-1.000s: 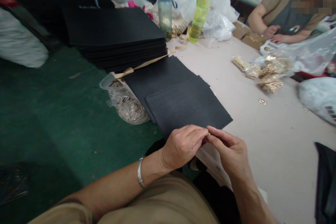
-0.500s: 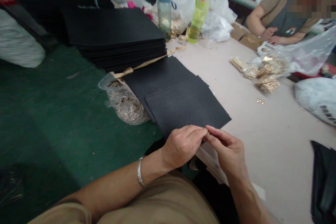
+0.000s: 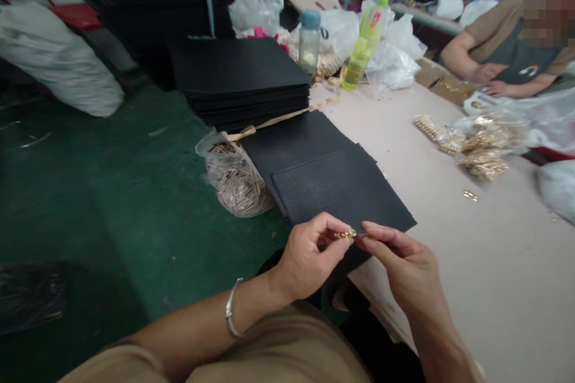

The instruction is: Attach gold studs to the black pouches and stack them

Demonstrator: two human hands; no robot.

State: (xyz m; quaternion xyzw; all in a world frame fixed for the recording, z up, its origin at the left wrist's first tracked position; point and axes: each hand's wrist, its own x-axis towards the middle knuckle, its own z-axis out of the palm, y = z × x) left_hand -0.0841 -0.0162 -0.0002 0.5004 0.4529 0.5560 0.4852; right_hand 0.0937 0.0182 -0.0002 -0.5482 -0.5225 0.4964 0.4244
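Note:
My left hand (image 3: pixel 309 257), with a silver bangle on its wrist, pinches a small gold metal piece (image 3: pixel 344 234) between thumb and fingers. Just right of it, my right hand (image 3: pixel 406 257) has its thumb and fingertips pressed together near the piece's end; what they grip, if anything, is too small to make out. Both hands are over the near edge of overlapping black textured sheets (image 3: pixel 341 185). On the table to the right lie a few loose gold pieces (image 3: pixel 470 195) and clear bags of gold pieces (image 3: pixel 485 146).
A thick stack of black sheets (image 3: pixel 242 66) stands at the back left. Beyond it are a blue-capped bottle (image 3: pixel 309 48) and a green bottle (image 3: pixel 366 45). A bag of strips (image 3: pixel 240 191) hangs by the table edge. Another person (image 3: pixel 498 66) works across the table.
My hands have parted slightly, and the gold piece now shows in my left fingers. The view has shifted, so the table's things appear further right and lower.

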